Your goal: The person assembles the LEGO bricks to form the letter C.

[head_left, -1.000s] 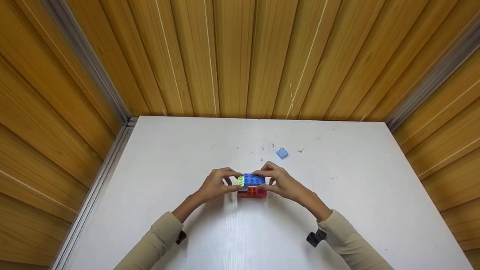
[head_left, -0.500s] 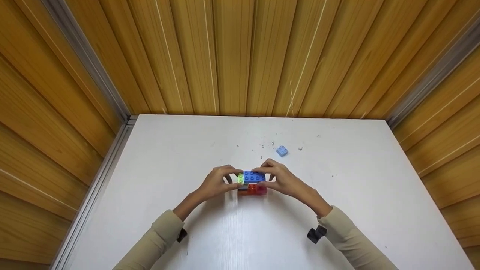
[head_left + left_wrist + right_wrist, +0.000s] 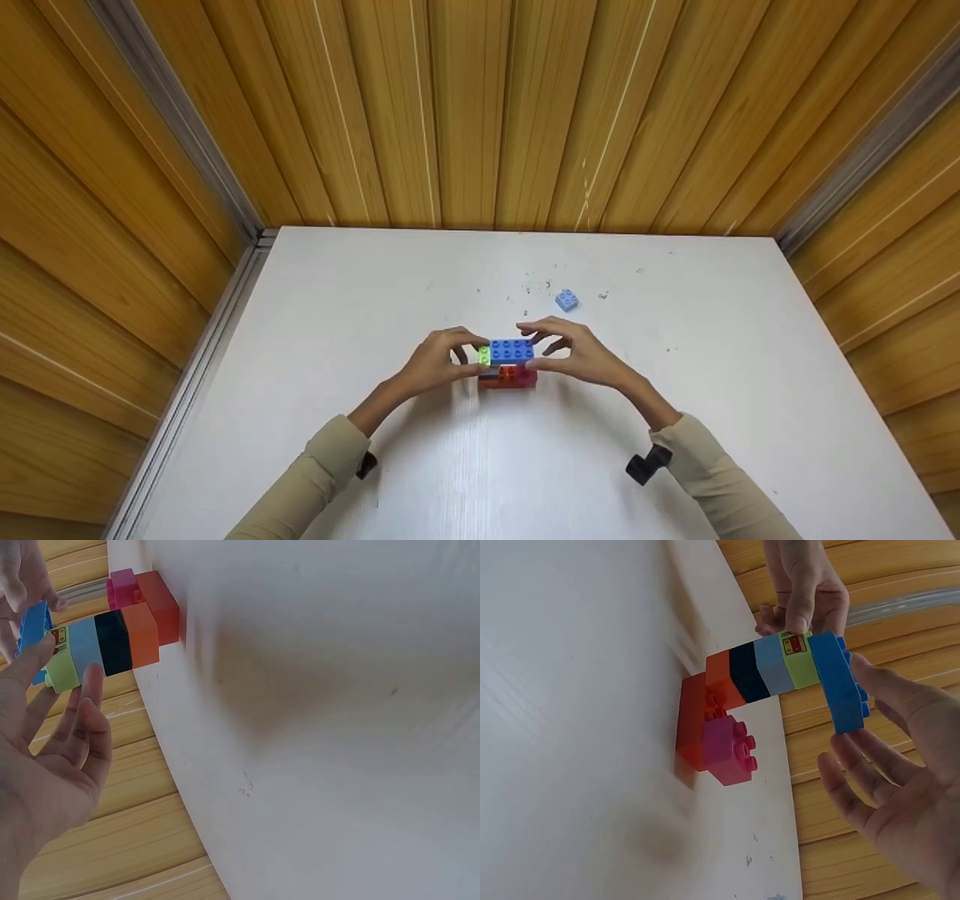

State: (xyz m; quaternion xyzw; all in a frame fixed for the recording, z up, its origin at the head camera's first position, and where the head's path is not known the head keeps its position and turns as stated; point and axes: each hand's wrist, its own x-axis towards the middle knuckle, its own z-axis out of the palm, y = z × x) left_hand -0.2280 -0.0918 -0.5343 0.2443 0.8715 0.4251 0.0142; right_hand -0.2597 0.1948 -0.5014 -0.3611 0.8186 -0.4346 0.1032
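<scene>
A tower of toy building bricks stands on the white table. Its base is a long red brick (image 3: 691, 724), with a pink brick (image 3: 726, 751) on one end. From the other end rise an orange brick (image 3: 721, 681), a dark brick (image 3: 747, 671), a grey-blue brick (image 3: 772, 666) and a lime green brick (image 3: 802, 669). Topmost lies a long blue brick (image 3: 512, 351), overhanging to the right above the pink one. My left hand (image 3: 435, 364) pinches the lime green brick between thumb and fingers. My right hand (image 3: 589, 356) has its fingers spread at the blue brick's right end, thumb near its corner.
Beyond the right hand, a small light blue brick (image 3: 567, 300) lies on the white table (image 3: 337, 292), near some dark marks. Wood-patterned panels (image 3: 465, 112) enclose the table's back and sides.
The right hand's fingers have loosened from the top of the blue brick and spread to the right. The left hand keeps its pinch, and the tower stays in place.
</scene>
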